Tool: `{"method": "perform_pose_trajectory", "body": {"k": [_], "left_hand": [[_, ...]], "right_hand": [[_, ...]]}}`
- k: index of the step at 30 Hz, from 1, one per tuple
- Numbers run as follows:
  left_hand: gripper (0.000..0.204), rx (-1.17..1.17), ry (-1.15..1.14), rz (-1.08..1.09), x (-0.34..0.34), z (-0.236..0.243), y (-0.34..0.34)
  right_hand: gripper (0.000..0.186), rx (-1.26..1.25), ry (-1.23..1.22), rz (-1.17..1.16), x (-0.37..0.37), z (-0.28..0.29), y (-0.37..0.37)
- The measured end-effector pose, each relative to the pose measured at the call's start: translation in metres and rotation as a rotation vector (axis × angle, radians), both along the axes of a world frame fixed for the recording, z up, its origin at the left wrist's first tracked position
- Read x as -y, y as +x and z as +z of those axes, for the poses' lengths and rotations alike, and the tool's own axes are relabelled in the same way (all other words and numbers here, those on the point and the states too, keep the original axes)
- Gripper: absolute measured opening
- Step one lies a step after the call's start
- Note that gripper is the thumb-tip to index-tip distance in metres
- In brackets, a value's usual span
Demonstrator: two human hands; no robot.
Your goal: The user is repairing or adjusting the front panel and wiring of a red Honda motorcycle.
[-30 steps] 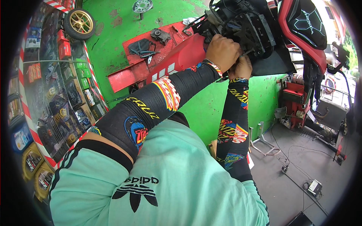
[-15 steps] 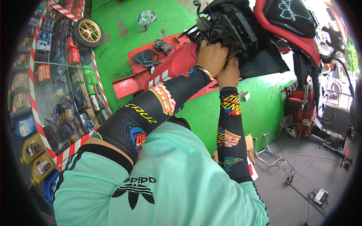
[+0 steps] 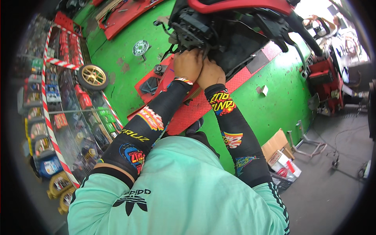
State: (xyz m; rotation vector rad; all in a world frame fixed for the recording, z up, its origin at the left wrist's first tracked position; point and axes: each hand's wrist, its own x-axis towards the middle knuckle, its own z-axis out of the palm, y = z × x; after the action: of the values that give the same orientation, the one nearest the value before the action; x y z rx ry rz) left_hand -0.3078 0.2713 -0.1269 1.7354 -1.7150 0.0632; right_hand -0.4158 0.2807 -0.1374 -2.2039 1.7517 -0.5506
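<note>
Both my hands reach up to the black underside parts of a motorcycle (image 3: 196, 29) with red trim. My left hand (image 3: 188, 64) presses up against the black parts, its knuckles bent and its fingertips out of sight. Close beside it, my right hand (image 3: 211, 74) reaches under the edge of a black panel (image 3: 237, 53), and its fingers are also hidden. What either hand holds, if anything, does not show. Beneath the hands lies a red textured platform (image 3: 184, 117). A dark folded item (image 3: 149, 85) and a grey part (image 3: 158, 69) rest left of my wrists.
A gold-rimmed wheel (image 3: 93, 77) leans by a glass display case (image 3: 70, 129) edged in red-white tape. A round metal disc (image 3: 141, 47) stands on the green floor. At right are an opened carton (image 3: 276, 143), a metal stand (image 3: 309, 147) and a red machine (image 3: 323, 76).
The view has shifted, so the motorcycle and both hands sit farther left in it. More of the red platform and the carton shows. Both hands remain at the black parts, their fingers now more hidden.
</note>
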Motion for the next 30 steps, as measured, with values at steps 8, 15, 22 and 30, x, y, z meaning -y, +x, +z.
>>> {"method": "perform_pose_trajectory", "body": {"k": [8, 15, 22, 30], "left_hand": [[0.041, 0.127, 0.407, -0.272, -0.007, 0.015, 0.028], [0.035, 0.115, 0.387, -0.359, -0.005, 0.026, 0.022], [0.036, 0.245, 0.068, -0.298, -0.013, 0.013, -0.002], [0.038, 0.118, 0.148, -0.251, -0.01, 0.016, -0.011]], "right_hand": [[0.042, 0.084, 0.0, -0.018, 0.007, 0.004, -0.007], [0.068, 0.571, -0.089, -0.11, -0.02, -0.037, 0.0], [0.062, 1.549, -0.085, -0.374, -0.005, -0.064, 0.054], [0.03, 2.133, -0.004, -0.395, 0.028, -0.069, 0.059]]}}
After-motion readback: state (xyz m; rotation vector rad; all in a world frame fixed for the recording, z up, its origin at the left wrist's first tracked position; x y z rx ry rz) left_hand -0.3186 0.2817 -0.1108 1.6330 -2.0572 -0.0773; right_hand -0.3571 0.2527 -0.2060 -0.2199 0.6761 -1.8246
